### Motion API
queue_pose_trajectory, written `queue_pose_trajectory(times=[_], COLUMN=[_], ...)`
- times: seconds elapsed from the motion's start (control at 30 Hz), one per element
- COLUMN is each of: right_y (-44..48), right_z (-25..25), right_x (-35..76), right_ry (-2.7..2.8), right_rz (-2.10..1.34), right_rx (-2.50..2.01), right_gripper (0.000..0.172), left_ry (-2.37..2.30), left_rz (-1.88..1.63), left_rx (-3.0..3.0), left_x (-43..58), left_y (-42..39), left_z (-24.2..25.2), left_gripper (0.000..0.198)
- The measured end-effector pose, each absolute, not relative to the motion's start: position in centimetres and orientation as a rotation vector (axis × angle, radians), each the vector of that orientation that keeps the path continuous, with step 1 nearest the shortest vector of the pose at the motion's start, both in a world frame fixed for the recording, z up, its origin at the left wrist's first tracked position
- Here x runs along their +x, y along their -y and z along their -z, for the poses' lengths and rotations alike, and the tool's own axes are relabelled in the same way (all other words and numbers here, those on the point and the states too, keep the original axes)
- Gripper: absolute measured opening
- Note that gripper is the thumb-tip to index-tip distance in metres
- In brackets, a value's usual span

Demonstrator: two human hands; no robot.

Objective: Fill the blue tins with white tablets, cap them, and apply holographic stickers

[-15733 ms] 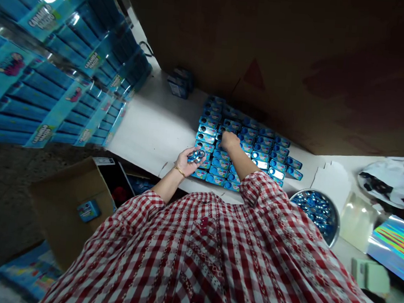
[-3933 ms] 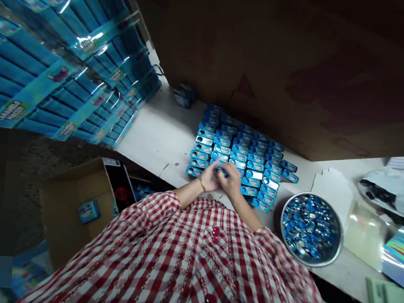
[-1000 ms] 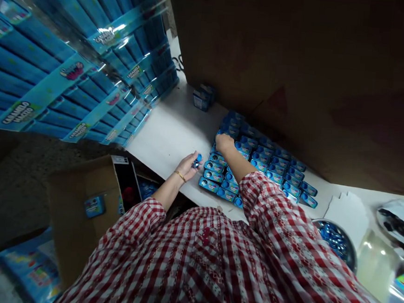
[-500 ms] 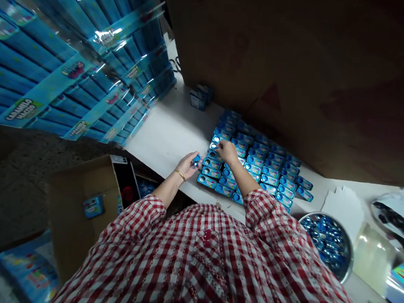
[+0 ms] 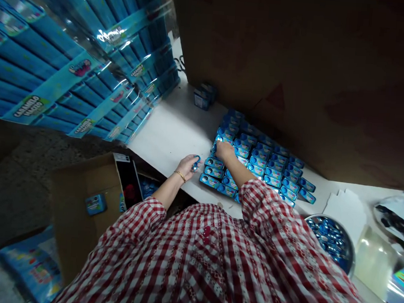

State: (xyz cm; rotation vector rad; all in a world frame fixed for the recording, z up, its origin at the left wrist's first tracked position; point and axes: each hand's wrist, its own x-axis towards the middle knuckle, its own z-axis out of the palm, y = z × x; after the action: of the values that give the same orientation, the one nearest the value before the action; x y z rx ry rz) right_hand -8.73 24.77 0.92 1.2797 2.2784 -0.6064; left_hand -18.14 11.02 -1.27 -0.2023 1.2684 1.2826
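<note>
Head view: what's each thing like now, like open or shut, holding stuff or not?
Left hand: curled around shiny blue pieces.
Right hand: down at the blue packs, its grip hidden.
Blue packs: set close together in rows.
Metal bowl: holding many shiny pieces.
Cardboard box at lower left: open, with a small blue box inside.
Blue bundles at upper left: wrapped in clear plastic.
</note>
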Motion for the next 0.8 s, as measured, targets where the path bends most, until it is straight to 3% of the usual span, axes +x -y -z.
queue_pose_trajectory(times=[0.1, 0.2, 0.27, 0.33, 0.43, 0.53, 0.8], right_y=[-22.0, -19.4, -18.8, -19.2, -20.4, -21.3, -22.0], right_z=[-0.8, -0.2, 0.0, -0.2, -0.8, -0.9, 0.3], right_x=[-7.2, -6.1, -5.5, -5.1, -5.4, -6.9, -9.1], right_ry=[-2.450, -2.439, -2.345, -2.331, -2.370, -2.288, -2.210], right_rz=[0.958, 1.495, 1.627, 1.513, 0.996, 0.631, 0.555], right_rx=[1.302, 1.218, 1.266, 1.372, 1.459, 1.353, 1.288], right_gripper=[0.025, 0.026, 0.023, 0.021, 0.019, 0.029, 0.039], left_ry=[-1.379, -1.333, -1.214, -1.120, -1.097, -1.073, -1.085], left_rz=[-1.286, -1.265, -1.230, -1.212, -1.240, -1.312, -1.375], left_rx=[-0.138, -0.136, -0.159, -0.205, -0.334, -0.394, -0.332], left_x=[-17.5, -16.8, -16.7, -16.9, -17.7, -18.4, -18.5], left_y=[-11.1, -10.8, -10.3, -9.7, -8.8, -8.4, -8.9], left_z=[1.3, 1.4, 1.5, 1.6, 2.0, 2.1, 2.0], left_gripper=[0.022, 0.023, 0.020, 0.016, 0.006, 0.006, 0.017])
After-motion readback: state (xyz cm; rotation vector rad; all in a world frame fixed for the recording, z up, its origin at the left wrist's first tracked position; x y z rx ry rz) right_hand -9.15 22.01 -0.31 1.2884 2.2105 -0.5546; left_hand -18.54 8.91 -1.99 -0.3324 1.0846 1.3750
